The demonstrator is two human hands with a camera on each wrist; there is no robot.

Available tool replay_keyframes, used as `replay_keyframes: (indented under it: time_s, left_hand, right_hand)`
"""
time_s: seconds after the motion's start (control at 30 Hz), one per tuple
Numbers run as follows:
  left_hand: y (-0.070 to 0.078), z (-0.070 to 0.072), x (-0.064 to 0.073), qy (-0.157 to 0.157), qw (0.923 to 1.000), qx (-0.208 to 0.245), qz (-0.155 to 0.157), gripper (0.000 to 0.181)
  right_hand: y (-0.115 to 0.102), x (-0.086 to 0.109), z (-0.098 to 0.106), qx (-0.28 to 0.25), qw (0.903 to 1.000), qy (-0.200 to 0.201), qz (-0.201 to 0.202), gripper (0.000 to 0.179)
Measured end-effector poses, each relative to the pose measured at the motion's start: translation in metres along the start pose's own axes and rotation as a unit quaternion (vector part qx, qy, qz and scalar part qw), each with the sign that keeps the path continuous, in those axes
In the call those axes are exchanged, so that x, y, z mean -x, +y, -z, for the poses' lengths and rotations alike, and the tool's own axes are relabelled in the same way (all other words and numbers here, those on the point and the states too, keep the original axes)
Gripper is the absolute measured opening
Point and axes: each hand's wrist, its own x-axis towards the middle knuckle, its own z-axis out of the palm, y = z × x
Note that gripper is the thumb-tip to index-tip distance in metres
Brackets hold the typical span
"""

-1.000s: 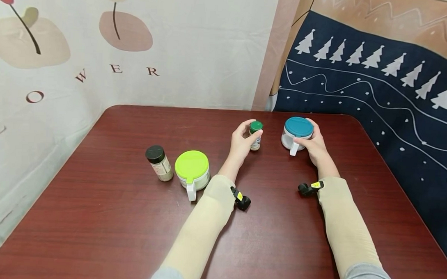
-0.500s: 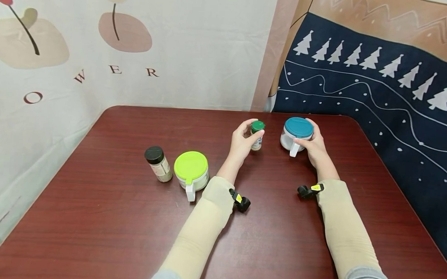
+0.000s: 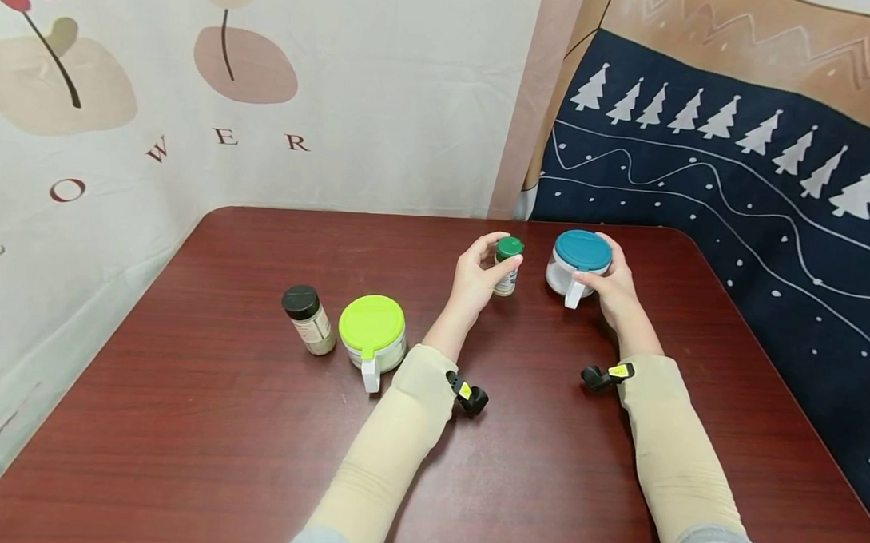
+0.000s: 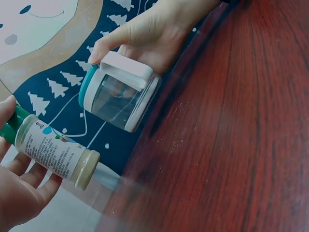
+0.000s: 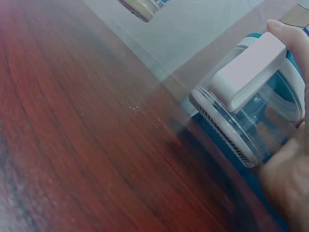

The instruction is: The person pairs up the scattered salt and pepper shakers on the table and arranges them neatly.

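Observation:
Near the table's far edge, my left hand [image 3: 475, 279] grips a small spice bottle [image 4: 54, 150] with a green cap and a white printed label. Its thumb and fingers are around the cap end. To the right of it, my right hand [image 3: 617, 290] holds a clear seasoning jar [image 4: 118, 99] with a blue lid [image 3: 583, 250] and a white handle [image 5: 248, 72]. The thumb lies near the handle's top and the fingers curl behind the jar. In both wrist views the jar's base seems slightly off the table. A small gap separates bottle and jar.
Left of my left arm stand a seasoning jar with a lime-green lid [image 3: 371, 325] and a black-capped spice bottle [image 3: 309, 319]. They are close together on the dark red wooden table [image 3: 207, 423]. Printed cloths [image 3: 398, 102] hang behind the table and along its right side.
My left hand has moved slightly right with the green-capped bottle, nearer the blue-lidded jar. The right hand and its jar have hardly moved.

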Motion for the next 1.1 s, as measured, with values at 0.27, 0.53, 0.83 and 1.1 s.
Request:
replay_keyframes:
  time_s: [0.27,0.53,0.83,1.1]
  left_hand:
    - [0.033,0.000,0.020,-0.003,0.9999,-0.015,0.005,0.040]
    - [0.031,0.002,0.024,0.003,0.9995,-0.025,0.019,0.039]
    - [0.010,0.001,0.023,0.020,0.9995,-0.010,0.023,0.039]
    - [0.016,-0.002,0.029,0.022,0.9997,0.003,0.009,0.038]
  right_hand:
    - [-0.005,0.008,-0.002,0.012,0.9999,-0.009,-0.001,0.081]
    - [-0.009,0.015,-0.006,0.012,0.9998,-0.013,0.011,0.079]
    - [-0.010,0.025,-0.006,0.008,0.9994,-0.027,0.020,0.079]
    - [-0.014,0.034,-0.004,0.000,0.9990,-0.036,0.027,0.079]
